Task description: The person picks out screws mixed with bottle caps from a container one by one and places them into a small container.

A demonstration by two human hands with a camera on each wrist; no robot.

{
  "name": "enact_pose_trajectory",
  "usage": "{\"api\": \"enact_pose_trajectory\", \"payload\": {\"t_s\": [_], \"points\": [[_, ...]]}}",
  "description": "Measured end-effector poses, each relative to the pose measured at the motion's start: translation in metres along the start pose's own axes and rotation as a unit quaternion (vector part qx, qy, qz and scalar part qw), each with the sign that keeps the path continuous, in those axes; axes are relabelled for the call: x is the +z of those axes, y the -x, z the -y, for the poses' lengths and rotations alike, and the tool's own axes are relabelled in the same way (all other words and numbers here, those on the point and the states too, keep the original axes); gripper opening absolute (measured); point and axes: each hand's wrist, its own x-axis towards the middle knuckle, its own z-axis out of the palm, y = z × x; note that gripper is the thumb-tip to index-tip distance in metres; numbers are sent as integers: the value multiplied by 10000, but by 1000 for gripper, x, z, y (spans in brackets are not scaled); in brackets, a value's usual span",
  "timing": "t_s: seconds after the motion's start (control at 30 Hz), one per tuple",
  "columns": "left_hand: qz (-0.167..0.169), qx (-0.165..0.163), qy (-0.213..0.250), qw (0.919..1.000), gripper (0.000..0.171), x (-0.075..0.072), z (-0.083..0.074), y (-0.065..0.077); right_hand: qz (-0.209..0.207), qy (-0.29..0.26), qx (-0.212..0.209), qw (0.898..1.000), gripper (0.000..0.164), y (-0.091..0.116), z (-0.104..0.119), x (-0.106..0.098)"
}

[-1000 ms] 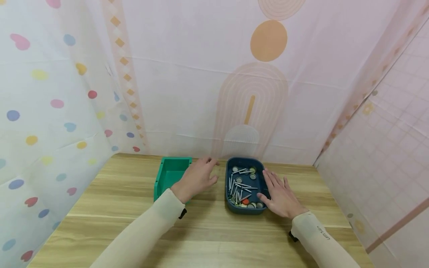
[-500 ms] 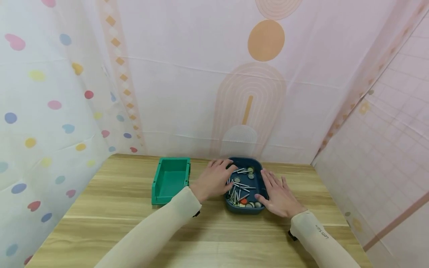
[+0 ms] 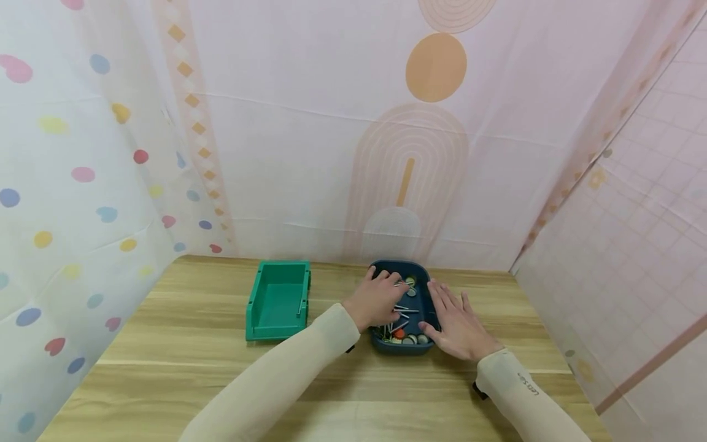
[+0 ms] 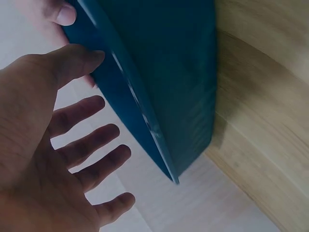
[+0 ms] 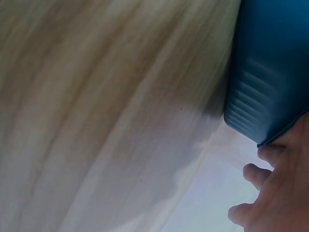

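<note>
My left hand (image 3: 378,301) is over the left side of a dark blue bin (image 3: 402,350), fingers spread and a little bent. In the left wrist view, the thumb and fingers (image 4: 116,157) stand apart by the bin's rim, with nothing between them. My right hand (image 3: 458,325) rests with straight fingers along the bin's right rim, its thumb reaching over the edge. Inside lie several long silver screws or nails (image 3: 407,310), several round bottle caps (image 3: 422,339) and an orange cap (image 3: 399,334). My left hand hides part of the contents.
To the left stands a green open-front bin (image 3: 278,301) holding one thin silver screw or nail (image 3: 299,308) by its right wall. Both bins sit on a wood-grain table (image 3: 166,344), close to the patterned cloth (image 3: 287,153) behind.
My left hand has moved right, from beside the green bin to over the blue bin. The green bin now shows whole. My right hand has stayed on the blue bin's rim.
</note>
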Motion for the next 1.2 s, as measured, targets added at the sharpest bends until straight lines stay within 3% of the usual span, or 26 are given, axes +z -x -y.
{"api": "enact_pose_trajectory", "payload": {"t_s": [0.2, 0.43, 0.53, 0.6, 0.73, 0.83, 0.93, 1.0, 1.2], "points": [[428, 5, -279, 9987, 64, 3, -12, -19, -2, 39, -29, 10000, 97, -1, -1, 0], [751, -51, -242, 9969, 67, 58, -7, -64, -31, 93, -107, 9999, 95, -1, 1, 0], [843, -39, -394, 9957, 57, 57, -11, -69, -43, 56, -113, 9999, 95, -1, 1, 0], [775, 56, -475, 9958, 48, 63, -10, -73, -42, 30, -98, 9999, 95, -1, 1, 0], [936, 73, -412, 9947, 33, 57, -14, -72, -72, -45, -84, 9999, 96, -1, 0, 0], [1213, -10, -427, 9917, 25, 31, -24, -60, -120, -58, -103, 9999, 96, 0, -1, 1], [1202, -2, -526, 9914, 19, 28, -28, -58, -152, -41, -117, 9998, 96, 0, -1, 1], [1068, 50, -582, 9926, 17, 43, -27, -65, -153, -46, -111, 9998, 96, 0, -1, 1], [775, 190, -492, 9956, 16, 110, -9, -100, -171, -49, -74, 9998, 95, 1, 0, 1]]}}
